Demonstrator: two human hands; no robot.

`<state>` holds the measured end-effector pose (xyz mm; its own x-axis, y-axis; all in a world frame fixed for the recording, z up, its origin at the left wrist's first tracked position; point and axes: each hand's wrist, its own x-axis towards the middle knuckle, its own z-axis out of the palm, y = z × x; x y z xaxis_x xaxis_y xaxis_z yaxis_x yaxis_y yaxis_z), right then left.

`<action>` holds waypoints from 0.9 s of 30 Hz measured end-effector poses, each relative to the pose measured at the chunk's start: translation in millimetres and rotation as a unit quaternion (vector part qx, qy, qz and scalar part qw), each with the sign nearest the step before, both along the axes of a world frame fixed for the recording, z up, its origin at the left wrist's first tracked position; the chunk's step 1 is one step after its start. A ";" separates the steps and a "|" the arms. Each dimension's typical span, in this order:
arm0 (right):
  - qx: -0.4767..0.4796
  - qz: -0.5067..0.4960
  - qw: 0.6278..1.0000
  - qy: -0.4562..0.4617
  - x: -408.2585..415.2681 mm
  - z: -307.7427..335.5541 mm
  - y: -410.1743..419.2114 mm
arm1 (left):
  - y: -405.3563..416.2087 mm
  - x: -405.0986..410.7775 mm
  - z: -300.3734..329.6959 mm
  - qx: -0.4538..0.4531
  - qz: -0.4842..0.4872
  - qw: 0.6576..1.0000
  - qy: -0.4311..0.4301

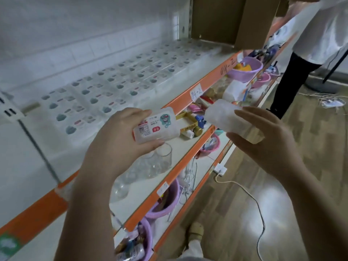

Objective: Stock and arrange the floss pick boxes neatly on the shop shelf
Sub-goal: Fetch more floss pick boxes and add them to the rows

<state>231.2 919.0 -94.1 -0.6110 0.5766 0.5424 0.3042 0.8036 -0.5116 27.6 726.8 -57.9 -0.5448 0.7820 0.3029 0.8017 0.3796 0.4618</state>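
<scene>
Head: left hand (120, 136) grips floss box (156, 125); right hand (263, 144) another.

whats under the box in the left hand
Below the floss pick box in the left hand stands a clear glass on the shelf; the hand hides what lies further left.

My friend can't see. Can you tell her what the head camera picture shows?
Two hands each hold a floss pick box: the left hand a labelled box, the right hand a plain one. Behind them, the top shelf carries neat rows of boxes.
</scene>
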 end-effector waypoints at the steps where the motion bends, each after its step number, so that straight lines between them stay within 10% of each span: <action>1: 0.014 0.004 1.000 -0.002 -11.8 1.2 19.9 | 19.8 -11.0 -0.3 0.003 0.000 1.000 0.003; 13: 0.009 0.049 0.998 -0.041 -125.9 20.4 199.3 | 182.8 -87.2 16.9 -0.043 0.057 0.997 0.003; 27: 0.024 0.343 0.937 -0.056 -239.9 28.2 372.0 | 300.7 -57.8 5.9 -0.006 0.325 0.945 -0.040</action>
<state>-8.7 1291.0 -65.9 -0.8836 0.0036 0.4682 -0.2437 0.8503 -0.4664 -30.2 1027.5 -52.0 -0.9320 0.2769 0.2339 0.3598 0.7852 0.5040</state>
